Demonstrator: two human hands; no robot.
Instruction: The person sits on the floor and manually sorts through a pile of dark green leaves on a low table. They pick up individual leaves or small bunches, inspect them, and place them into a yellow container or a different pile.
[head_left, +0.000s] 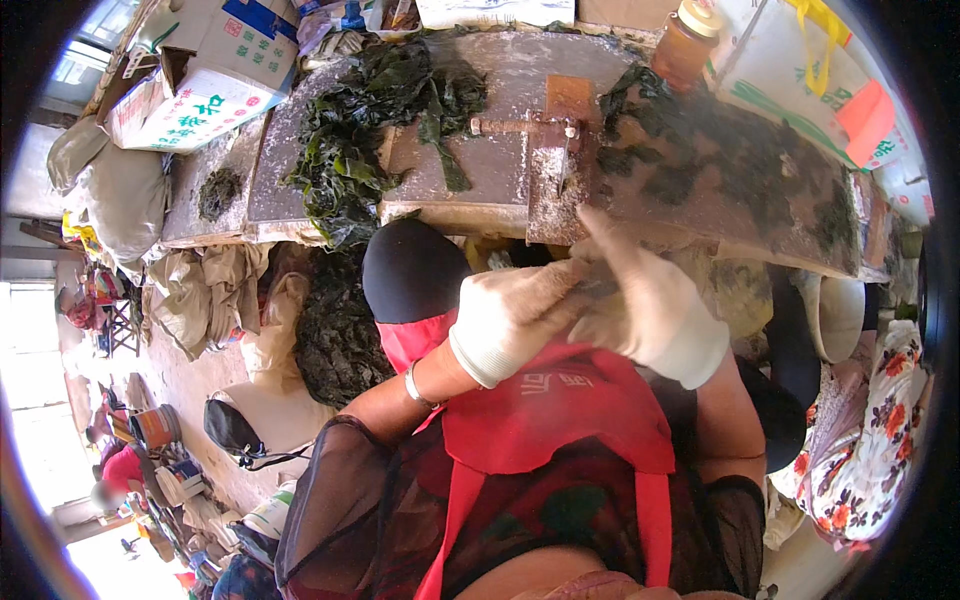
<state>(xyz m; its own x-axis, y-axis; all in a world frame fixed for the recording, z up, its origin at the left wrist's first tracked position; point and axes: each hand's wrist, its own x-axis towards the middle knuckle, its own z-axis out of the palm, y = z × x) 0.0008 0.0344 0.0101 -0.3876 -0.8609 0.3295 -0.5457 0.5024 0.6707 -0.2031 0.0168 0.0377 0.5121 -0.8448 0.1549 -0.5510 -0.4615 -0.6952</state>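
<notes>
Both hands wear pale knit gloves and meet in front of the red apron (555, 412), below the table's edge. My left hand (517, 315) has its fingers bent towards the other hand; whether it holds anything is hidden. My right hand (637, 307) is blurred, one finger raised towards the table; its grip is unclear. Above them a board with a metal bar and bolt (521, 125) lies across the table, white grains on it. Dark green kelp (337, 142) is heaped left of it and hangs over the edge. More dark kelp pieces (675, 176) lie to its right.
A printed carton (202, 97) stands at the table's left, above a stuffed sack (127, 195). A jar of brown liquid (684, 46) and another carton (795, 82) are at the back right. Dark kelp (337, 330) lies beside the knee. A person in red (124, 469) is far left.
</notes>
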